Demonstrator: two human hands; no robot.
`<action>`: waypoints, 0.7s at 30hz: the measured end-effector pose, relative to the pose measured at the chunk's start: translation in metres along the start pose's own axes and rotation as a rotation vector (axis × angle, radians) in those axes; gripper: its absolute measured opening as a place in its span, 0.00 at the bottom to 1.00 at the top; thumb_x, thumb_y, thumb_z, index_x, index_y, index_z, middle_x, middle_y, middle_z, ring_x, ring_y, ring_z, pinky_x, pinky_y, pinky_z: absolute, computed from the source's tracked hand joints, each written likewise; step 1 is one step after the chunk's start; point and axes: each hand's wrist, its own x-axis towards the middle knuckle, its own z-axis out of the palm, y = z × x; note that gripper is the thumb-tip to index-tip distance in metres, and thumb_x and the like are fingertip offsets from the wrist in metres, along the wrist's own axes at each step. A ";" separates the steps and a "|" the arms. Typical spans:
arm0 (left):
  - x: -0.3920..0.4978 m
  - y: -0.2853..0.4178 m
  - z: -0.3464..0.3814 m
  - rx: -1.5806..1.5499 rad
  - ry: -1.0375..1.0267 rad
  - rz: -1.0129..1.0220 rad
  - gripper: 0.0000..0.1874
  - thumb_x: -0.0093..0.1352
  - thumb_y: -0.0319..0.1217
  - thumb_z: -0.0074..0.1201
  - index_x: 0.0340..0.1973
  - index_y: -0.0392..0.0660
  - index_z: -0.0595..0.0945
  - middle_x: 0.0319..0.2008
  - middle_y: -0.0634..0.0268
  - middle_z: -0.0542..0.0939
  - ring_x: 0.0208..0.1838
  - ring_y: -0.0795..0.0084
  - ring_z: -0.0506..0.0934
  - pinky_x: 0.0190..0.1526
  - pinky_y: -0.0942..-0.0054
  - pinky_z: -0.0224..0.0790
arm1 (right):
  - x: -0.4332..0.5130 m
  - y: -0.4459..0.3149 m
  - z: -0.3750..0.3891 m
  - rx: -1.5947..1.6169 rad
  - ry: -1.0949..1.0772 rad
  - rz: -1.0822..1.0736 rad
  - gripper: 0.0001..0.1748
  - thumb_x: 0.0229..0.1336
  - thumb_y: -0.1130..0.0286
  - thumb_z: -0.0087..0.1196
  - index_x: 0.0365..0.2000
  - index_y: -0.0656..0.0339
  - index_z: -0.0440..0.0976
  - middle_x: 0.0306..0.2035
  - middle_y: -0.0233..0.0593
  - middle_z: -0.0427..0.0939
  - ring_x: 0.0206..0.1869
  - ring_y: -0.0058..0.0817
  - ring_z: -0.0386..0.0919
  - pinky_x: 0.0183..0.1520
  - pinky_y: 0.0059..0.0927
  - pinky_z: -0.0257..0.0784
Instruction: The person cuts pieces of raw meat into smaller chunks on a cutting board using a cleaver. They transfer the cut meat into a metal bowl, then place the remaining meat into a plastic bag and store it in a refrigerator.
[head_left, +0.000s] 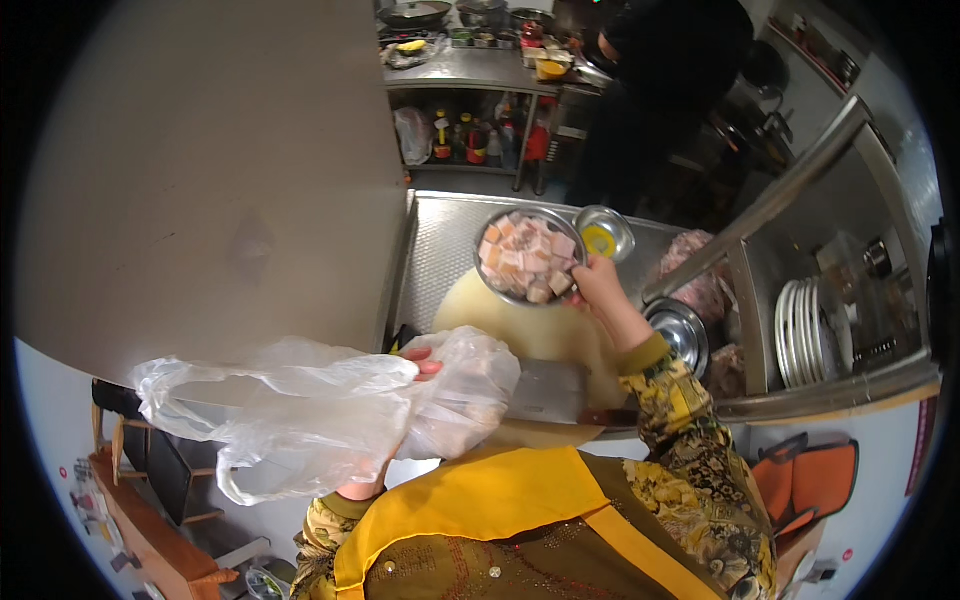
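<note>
My right hand (601, 291) grips the near right rim of a round steel bowl (480, 279) heaped with cubed raw meat (528, 251), held over the far part of a round chopping board (461, 304). On the left, my left hand (426, 364) holds a translucent plastic bag (465, 390); pale contents show dimly through its full part, and its handles hang loose to the left. Much of that hand is hidden by the plastic. Between the bag and my right forearm, a cleaver (547, 390) lies on the board, its dark handle pointing right.
A small steel bowl with something yellow (602, 238) stands behind the right hand. Further right are an empty steel bowl (679, 334), bagged raw meat (694, 289) and a metal-framed shelf with plates (802, 334). A tall metal panel (225, 187) borders the left. A person in dark clothes (660, 90) stands beyond.
</note>
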 end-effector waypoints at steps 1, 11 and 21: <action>0.002 0.008 0.008 -0.009 0.003 -0.040 0.18 0.74 0.45 0.56 0.48 0.44 0.85 0.51 0.58 0.83 0.70 0.50 0.68 0.73 0.44 0.53 | 0.019 -0.005 0.014 0.006 -0.023 -0.018 0.06 0.57 0.78 0.50 0.34 0.71 0.72 0.23 0.43 0.76 0.12 0.30 0.73 0.12 0.33 0.70; 0.010 -0.003 -0.001 0.086 -0.044 -0.033 0.15 0.74 0.37 0.56 0.49 0.41 0.84 0.51 0.55 0.83 0.64 0.55 0.74 0.69 0.51 0.62 | 0.128 -0.011 0.141 -0.043 -0.126 0.013 0.15 0.67 0.68 0.54 0.42 0.74 0.71 0.23 0.43 0.74 0.14 0.29 0.69 0.14 0.37 0.75; 0.045 -0.017 0.008 0.132 -0.006 -0.140 0.14 0.73 0.32 0.57 0.50 0.38 0.83 0.50 0.54 0.84 0.58 0.60 0.79 0.64 0.58 0.70 | 0.088 -0.049 0.095 -0.473 -0.122 -0.220 0.16 0.67 0.66 0.52 0.42 0.73 0.76 0.28 0.41 0.82 0.23 0.27 0.82 0.21 0.30 0.74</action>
